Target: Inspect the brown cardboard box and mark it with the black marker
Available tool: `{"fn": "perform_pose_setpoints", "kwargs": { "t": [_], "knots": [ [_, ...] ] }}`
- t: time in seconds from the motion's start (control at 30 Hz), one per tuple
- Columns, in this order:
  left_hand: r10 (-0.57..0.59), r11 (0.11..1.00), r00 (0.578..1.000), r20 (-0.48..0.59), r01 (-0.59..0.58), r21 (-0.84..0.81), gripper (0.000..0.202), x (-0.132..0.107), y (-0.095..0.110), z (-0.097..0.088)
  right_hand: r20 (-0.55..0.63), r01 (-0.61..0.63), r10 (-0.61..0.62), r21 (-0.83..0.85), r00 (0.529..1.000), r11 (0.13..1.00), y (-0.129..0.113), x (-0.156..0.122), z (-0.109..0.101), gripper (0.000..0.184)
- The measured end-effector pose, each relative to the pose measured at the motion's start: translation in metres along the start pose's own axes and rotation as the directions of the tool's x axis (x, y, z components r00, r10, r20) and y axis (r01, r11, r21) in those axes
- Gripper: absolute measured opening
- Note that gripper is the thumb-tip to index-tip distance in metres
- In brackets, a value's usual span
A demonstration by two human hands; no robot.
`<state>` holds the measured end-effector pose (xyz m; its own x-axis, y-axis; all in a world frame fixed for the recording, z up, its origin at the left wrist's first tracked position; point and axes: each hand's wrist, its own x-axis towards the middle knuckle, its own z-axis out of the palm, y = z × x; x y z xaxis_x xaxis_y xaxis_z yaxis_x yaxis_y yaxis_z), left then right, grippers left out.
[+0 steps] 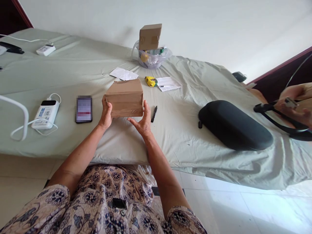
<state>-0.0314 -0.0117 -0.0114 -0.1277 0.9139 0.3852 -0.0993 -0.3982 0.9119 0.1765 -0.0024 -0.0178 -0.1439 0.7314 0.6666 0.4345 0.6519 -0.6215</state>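
A closed brown cardboard box (124, 100) is between my two hands over the bed-like surface, its front face toward me. My left hand (106, 114) grips its left side, thumb on the front face and the other fingers mostly hidden behind. At the right side, my right hand (143, 122) presses its fingers along the edge, while the thumb points left below the lower edge. Just right of that hand lies a black pen (154, 114). Behind the box are a yellow tape measure (150, 81) and two pieces of white paper (123, 73), one with a thin pen on it.
A phone (84, 109) and a white power bank (45, 114) with cables lie left. At the back, a clear plastic basket (153, 61) holds another cardboard box (149, 36). A black hard case (235, 125) lies right, near another person's hand (293, 109) and a black headband (280, 118).
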Motion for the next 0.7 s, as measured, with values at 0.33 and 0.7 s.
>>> {"fn": "perform_pose_setpoints", "kwargs": {
  "t": [0.33, 0.7],
  "knots": [
    [0.086, 0.967, 0.989, 0.117, -0.111, 0.231, 0.129, -0.006, 0.012, 0.014, -0.135, -0.087, 0.082, -0.029, 0.987, 0.996, -0.003, 0.0, 0.0, 0.114],
    [0.069, 0.99, 0.996, 0.063, -0.076, 0.122, 0.114, 0.0, 0.011, 0.002, -0.07, -0.084, 0.095, 0.14, 0.993, 0.987, -0.001, 0.004, -0.016, 0.076]
  ]
}}
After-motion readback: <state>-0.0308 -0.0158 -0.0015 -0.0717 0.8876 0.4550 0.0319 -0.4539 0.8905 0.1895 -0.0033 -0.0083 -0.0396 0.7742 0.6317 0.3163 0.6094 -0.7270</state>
